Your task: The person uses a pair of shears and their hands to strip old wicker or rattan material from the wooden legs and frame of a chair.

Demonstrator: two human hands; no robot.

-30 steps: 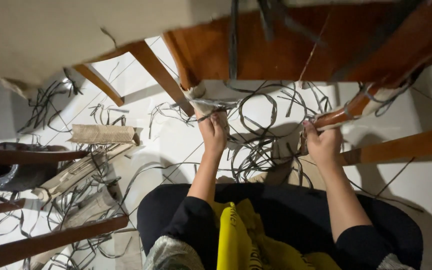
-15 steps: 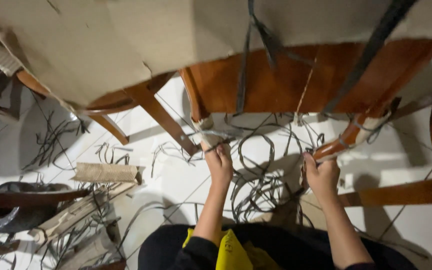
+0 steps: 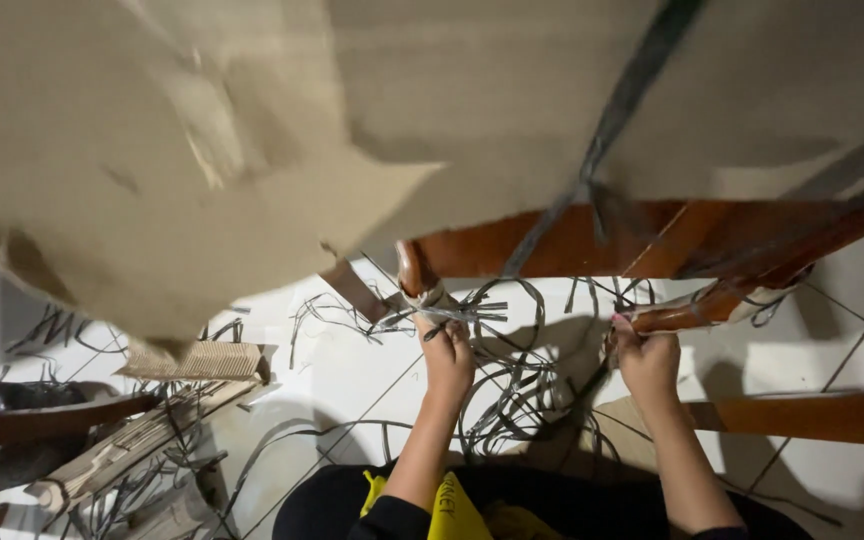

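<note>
A reddish-brown wooden chair frame lies in front of me, partly covered by a large sheet of torn brown cardboard that fills the upper view. My left hand is closed on a strip of grey packing strap wrapped around a chair leg end. My right hand grips another wooden leg that still has bits of wrapping on it. A dark strap runs up across the cardboard.
Several loose grey straps tangle on the white tiled floor. Corrugated cardboard scraps and another wooden chair part lie at the left. A wooden rail crosses at the right. A yellow cloth lies on my lap.
The view has tilted up, so the cardboard sheet now fills far more of the picture. Both hands stay on the same leg ends, lower in view.
</note>
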